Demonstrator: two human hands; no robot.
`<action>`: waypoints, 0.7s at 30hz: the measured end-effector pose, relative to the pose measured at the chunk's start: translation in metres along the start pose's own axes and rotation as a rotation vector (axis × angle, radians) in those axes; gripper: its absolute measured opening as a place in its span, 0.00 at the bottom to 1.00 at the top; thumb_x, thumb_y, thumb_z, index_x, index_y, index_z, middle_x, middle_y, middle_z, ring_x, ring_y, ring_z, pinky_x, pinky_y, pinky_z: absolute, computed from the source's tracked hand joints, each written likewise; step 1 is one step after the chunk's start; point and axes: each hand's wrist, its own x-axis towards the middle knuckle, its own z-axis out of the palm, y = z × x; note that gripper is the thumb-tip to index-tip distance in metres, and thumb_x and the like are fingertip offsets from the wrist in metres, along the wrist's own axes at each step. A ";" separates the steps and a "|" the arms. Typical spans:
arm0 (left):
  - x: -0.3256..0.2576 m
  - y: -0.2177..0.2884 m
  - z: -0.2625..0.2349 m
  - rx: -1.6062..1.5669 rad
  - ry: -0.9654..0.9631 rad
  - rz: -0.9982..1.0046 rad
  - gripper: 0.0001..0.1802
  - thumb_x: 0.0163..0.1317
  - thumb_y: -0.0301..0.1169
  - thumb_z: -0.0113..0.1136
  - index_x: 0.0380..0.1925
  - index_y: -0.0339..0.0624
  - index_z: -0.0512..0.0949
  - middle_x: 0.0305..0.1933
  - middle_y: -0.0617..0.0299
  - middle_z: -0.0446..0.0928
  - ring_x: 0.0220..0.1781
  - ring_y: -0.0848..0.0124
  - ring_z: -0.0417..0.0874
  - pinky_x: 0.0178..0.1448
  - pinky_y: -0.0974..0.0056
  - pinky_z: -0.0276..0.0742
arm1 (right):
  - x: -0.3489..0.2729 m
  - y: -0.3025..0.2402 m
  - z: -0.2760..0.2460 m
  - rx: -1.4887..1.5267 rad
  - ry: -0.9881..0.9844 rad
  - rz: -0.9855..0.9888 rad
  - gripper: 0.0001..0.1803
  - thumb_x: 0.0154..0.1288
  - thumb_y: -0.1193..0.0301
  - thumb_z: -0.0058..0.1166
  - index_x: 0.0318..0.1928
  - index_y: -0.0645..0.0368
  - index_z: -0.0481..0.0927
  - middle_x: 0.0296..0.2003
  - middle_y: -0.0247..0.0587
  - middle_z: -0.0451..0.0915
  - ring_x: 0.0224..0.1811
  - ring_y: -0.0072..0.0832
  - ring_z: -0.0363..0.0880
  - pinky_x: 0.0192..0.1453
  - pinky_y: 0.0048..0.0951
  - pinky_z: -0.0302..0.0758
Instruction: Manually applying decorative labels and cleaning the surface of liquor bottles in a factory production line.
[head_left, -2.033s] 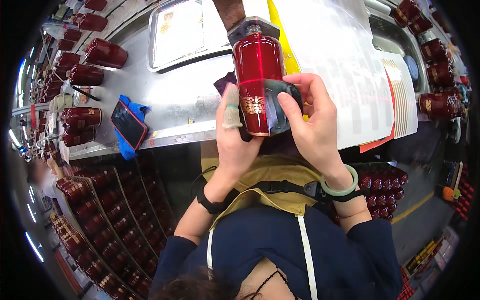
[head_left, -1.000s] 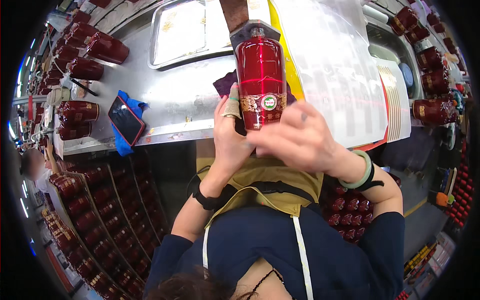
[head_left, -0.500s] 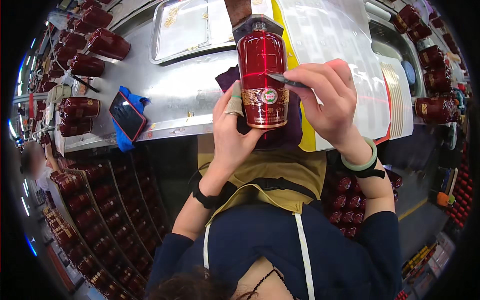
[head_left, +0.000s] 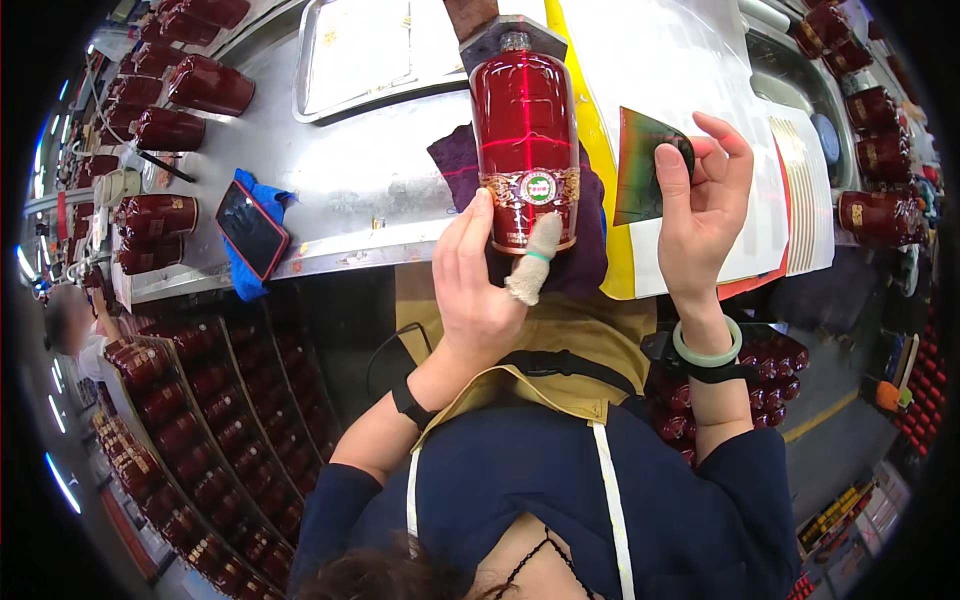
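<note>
step: apparently working the band [head_left: 502, 190] on the bottle [head_left: 522, 110] | bottle: lying on cloth [head_left: 592, 225] over tabletop [head_left: 365, 200] | left grip [head_left: 478, 290]: half-open, touching bottle's lower end | right grip [head_left: 705, 215]: pinching sheet [head_left: 638, 168], clear of bottle | next: likely needs bottle steady

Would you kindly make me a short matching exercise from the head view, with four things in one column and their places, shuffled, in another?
Things:
1. Glossy dark red bottle
2. Smartphone with a red edge
3. Pale green bangle
4. Dark green see-through sheet

Places:
A. Around the right wrist
B. Held in the right hand
C. Lying with a dark purple cloth beneath it
D. On a bright blue cloth

Right pairs: 1-C, 2-D, 3-A, 4-B
</note>
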 end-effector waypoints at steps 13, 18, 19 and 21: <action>-0.004 -0.013 -0.004 -0.239 0.001 -0.107 0.35 0.49 0.19 0.77 0.62 0.38 0.82 0.68 0.48 0.75 0.64 0.51 0.81 0.66 0.55 0.78 | -0.005 0.006 -0.001 0.071 -0.114 0.139 0.13 0.75 0.77 0.60 0.57 0.65 0.79 0.44 0.33 0.83 0.45 0.19 0.80 0.54 0.22 0.76; 0.016 -0.027 0.002 -0.421 -0.028 -0.285 0.43 0.49 0.20 0.78 0.69 0.35 0.73 0.67 0.45 0.76 0.65 0.51 0.80 0.68 0.54 0.76 | -0.006 -0.010 0.005 -0.088 -0.132 -0.026 0.17 0.62 0.82 0.67 0.51 0.59 0.85 0.41 0.37 0.88 0.45 0.26 0.83 0.55 0.28 0.77; 0.022 -0.031 0.003 -0.462 -0.085 -0.315 0.46 0.50 0.22 0.79 0.72 0.35 0.70 0.66 0.45 0.76 0.66 0.52 0.80 0.68 0.55 0.76 | -0.003 -0.014 0.006 -0.084 -0.136 -0.027 0.17 0.62 0.82 0.67 0.51 0.59 0.85 0.41 0.37 0.88 0.45 0.26 0.83 0.55 0.28 0.77; 0.035 -0.032 -0.001 -0.522 -0.181 -0.348 0.51 0.50 0.25 0.80 0.75 0.35 0.65 0.66 0.44 0.78 0.66 0.52 0.80 0.69 0.56 0.76 | 0.002 -0.019 0.008 -0.419 -0.276 -0.516 0.14 0.55 0.82 0.68 0.43 0.55 0.89 0.40 0.31 0.89 0.43 0.28 0.83 0.54 0.31 0.73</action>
